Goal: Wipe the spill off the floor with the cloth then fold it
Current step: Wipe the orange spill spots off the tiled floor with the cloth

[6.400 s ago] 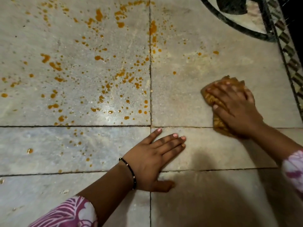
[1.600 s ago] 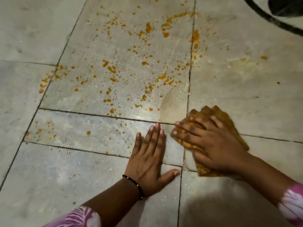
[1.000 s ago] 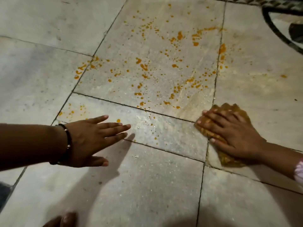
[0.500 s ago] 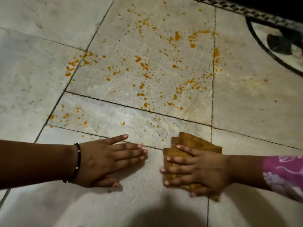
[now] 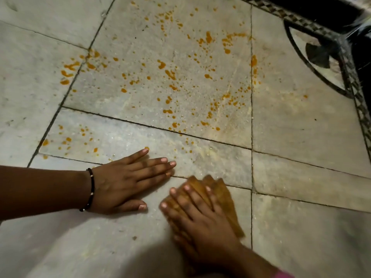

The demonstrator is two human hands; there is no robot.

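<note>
Dim, warm light falls on the floor (image 5: 301,137), brightest over the middle tiles, where a faint sheen shows near the spill (image 5: 180,81). A broad dark shadow (image 5: 152,263) spreads along the bottom edge, and the top right corner sinks into black. The right hand (image 5: 200,215) and the cloth (image 5: 224,201) under it are smeared with motion blur, while the left hand (image 5: 124,187) is sharp; tile lines bend towards the edges.

Two hands are on the floor (image 5: 301,137): the left hand (image 5: 122,183) and the right hand (image 5: 200,217). One cloth (image 5: 222,195) lies under the right hand. One bracelet (image 5: 90,189) circles the left wrist. One spill (image 5: 180,81) of orange drops, too many to count, spreads beyond the fingertips. One dark inlaid border (image 5: 353,81) runs far right of the hands.
</note>
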